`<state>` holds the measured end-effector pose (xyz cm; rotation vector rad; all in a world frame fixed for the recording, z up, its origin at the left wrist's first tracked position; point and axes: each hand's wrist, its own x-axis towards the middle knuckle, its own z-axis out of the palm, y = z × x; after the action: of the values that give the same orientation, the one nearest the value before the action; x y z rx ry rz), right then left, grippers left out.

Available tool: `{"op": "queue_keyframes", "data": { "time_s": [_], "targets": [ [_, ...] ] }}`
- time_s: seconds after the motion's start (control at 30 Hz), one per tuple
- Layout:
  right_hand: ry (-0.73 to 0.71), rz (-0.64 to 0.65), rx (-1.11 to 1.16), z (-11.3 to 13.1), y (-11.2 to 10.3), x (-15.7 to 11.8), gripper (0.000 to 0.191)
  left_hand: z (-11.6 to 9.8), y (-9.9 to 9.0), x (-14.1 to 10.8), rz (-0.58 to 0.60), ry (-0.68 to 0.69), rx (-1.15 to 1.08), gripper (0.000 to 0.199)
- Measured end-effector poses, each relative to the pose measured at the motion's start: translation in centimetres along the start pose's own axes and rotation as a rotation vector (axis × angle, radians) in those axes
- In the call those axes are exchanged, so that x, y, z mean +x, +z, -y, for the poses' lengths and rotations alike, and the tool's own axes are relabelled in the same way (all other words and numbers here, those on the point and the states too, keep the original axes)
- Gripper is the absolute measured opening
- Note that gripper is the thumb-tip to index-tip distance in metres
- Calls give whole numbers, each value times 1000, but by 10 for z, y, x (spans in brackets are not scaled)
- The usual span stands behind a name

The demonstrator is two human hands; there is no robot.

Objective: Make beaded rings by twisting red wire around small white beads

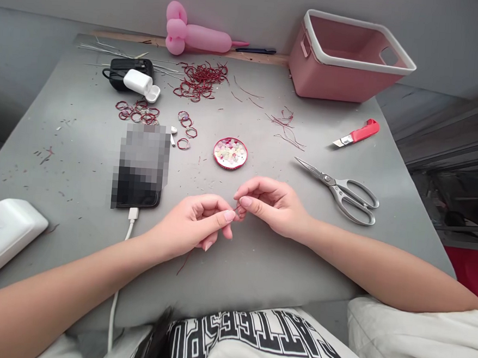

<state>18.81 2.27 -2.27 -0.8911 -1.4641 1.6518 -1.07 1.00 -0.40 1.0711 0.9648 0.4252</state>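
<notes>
My left hand (199, 222) pinches a thin dark red cord (183, 263), whose loose end hangs below the palm. Fingertips of my right hand (272, 206) are closed on the same cord, close beside the left thumb. Just beyond the hands lies a round red-rimmed dish (230, 153) of small pale and pink beads. Finished-looking cord rings with beads (137, 112) lie at the left, and a pile of red cord pieces (200, 81) is further back.
Scissors (336, 191) and a red cutter (357, 134) lie right. A pink bin (340, 77) and pink balloon (203, 37) stand behind. Left are a phone (138, 188) with white cable (115, 301), an earphone case (138, 82), a black pouch (117, 72) and a white case (5, 239).
</notes>
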Motion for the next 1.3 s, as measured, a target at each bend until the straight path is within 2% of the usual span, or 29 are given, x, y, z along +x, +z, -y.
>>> {"op": "queue_keyframes", "data": {
  "time_s": [0.33, 0.5, 0.6, 0.7, 0.77, 0.9, 1.03, 1.3],
  "targets": [
    [-47, 24, -21, -1, 3, -1, 14, 2, 3, -3, -34, 39, 35, 23],
    [-95, 16, -185, -3, 4, -3, 8, 3, 5, -3, -69, 8, 17, 16],
    [-185, -14, -371, -4, 4, -6, 7, 3, 6, -3, -99, -13, 30, 16],
    [-341, -34, -556, -5, 3, -7, 12, 2, 8, -3, -123, -33, 50, 18],
    [-404, -58, -612, -5, 4, -8, 14, 2, 9, -4, -133, -38, 66, 21],
    [-342, -130, -506, -3, 4, -8, 9, 1, 10, -7, -175, 6, 88, 21],
    [-333, -145, -397, -1, 4, -9, 6, 2, 10, -8, -194, 51, 35, 17],
    [-358, -155, -396, -4, 4, -12, 16, 2, 10, -9, -205, 68, 26, 15]
  ]
}}
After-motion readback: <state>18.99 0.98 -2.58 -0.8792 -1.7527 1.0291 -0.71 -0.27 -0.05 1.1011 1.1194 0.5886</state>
